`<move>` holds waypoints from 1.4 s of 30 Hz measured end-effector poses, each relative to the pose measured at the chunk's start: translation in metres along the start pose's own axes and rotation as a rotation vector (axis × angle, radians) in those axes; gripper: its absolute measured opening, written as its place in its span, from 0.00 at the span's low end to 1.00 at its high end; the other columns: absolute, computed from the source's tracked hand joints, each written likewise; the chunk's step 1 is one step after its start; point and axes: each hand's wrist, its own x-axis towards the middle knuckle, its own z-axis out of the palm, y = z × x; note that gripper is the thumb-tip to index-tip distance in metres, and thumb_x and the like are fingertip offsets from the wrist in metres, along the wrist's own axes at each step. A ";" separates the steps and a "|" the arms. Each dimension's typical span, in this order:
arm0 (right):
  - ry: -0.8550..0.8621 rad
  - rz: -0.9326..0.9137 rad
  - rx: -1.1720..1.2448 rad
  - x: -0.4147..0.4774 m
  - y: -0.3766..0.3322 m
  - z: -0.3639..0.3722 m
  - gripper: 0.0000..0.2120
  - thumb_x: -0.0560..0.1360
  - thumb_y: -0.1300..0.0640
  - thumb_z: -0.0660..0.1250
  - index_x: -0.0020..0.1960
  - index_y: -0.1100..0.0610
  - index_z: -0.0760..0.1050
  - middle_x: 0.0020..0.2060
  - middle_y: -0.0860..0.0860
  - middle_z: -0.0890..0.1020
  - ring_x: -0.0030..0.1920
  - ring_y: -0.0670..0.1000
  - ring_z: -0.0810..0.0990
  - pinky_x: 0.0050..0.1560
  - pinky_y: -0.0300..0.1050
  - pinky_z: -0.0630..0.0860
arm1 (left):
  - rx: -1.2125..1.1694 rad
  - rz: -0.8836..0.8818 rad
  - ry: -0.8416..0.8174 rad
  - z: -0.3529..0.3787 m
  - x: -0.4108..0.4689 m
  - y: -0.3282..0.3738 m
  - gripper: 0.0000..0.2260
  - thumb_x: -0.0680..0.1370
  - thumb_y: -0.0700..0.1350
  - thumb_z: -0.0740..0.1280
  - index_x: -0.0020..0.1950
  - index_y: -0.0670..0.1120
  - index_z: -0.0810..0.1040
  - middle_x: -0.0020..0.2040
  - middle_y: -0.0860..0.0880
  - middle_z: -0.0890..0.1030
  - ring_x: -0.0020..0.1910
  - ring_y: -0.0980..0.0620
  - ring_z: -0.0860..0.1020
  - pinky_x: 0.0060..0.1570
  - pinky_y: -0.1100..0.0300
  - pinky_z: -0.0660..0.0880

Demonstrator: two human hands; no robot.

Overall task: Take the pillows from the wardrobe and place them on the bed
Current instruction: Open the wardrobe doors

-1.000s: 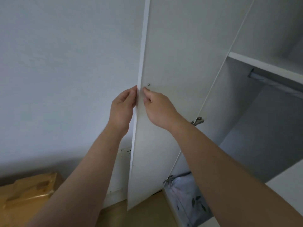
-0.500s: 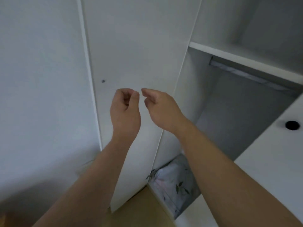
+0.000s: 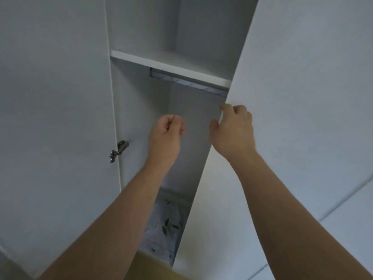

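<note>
The white wardrobe stands open on its left side, its left door (image 3: pixel 56 118) swung wide. At the bottom of the opening lies a pale pillow (image 3: pixel 167 229) with a green leaf print, partly hidden by my left forearm. My right hand (image 3: pixel 234 130) curls its fingers around the edge of the right door (image 3: pixel 292 98), which covers the rest of the inside. My left hand (image 3: pixel 167 136) hovers in front of the opening as a loose fist with nothing in it.
A white shelf (image 3: pixel 171 67) crosses the upper part of the wardrobe, with a hanging rail (image 3: pixel 187 82) under it. A metal hinge (image 3: pixel 119 150) sits on the left door's inner edge. A strip of wooden floor (image 3: pixel 149 267) shows below.
Both hands have let go of the left door, which has swung wide. The view has turned right. My right hand has taken hold of the right door's edge.
</note>
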 end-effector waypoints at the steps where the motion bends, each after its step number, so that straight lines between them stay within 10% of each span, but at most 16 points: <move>1: -0.063 0.027 -0.019 0.003 0.008 -0.001 0.19 0.79 0.53 0.62 0.67 0.60 0.72 0.62 0.60 0.72 0.63 0.63 0.70 0.59 0.56 0.72 | -0.019 -0.011 -0.043 0.009 0.000 0.000 0.07 0.77 0.50 0.64 0.42 0.51 0.78 0.38 0.50 0.82 0.40 0.49 0.81 0.51 0.42 0.78; 20: 0.073 0.097 -0.003 -0.024 0.004 -0.004 0.17 0.77 0.48 0.64 0.33 0.56 0.74 0.39 0.51 0.75 0.38 0.52 0.75 0.38 0.44 0.70 | -0.046 -0.038 -0.410 0.038 0.004 -0.029 0.15 0.82 0.49 0.61 0.63 0.45 0.79 0.60 0.48 0.82 0.61 0.49 0.79 0.67 0.52 0.73; 24: 0.219 0.227 0.222 -0.065 0.003 -0.024 0.25 0.76 0.46 0.68 0.25 0.55 0.65 0.24 0.46 0.70 0.26 0.45 0.71 0.31 0.41 0.70 | -0.247 -0.140 -0.543 0.043 -0.016 -0.027 0.17 0.82 0.53 0.59 0.59 0.45 0.81 0.56 0.46 0.85 0.59 0.49 0.82 0.66 0.51 0.74; 35: 0.456 0.348 0.392 -0.150 -0.003 -0.071 0.39 0.74 0.33 0.64 0.28 0.70 0.65 0.22 0.58 0.66 0.23 0.53 0.67 0.31 0.55 0.73 | -0.509 -0.115 -0.911 0.035 -0.095 0.034 0.22 0.84 0.42 0.61 0.34 0.48 0.87 0.36 0.49 0.87 0.38 0.51 0.85 0.36 0.60 0.79; 42: 0.631 0.426 0.396 -0.212 0.014 -0.109 0.36 0.76 0.38 0.66 0.27 0.64 0.54 0.24 0.58 0.57 0.24 0.56 0.60 0.27 0.45 0.60 | -0.472 0.077 -1.204 0.052 -0.135 0.054 0.18 0.79 0.45 0.62 0.37 0.53 0.88 0.38 0.51 0.88 0.41 0.50 0.87 0.40 0.56 0.82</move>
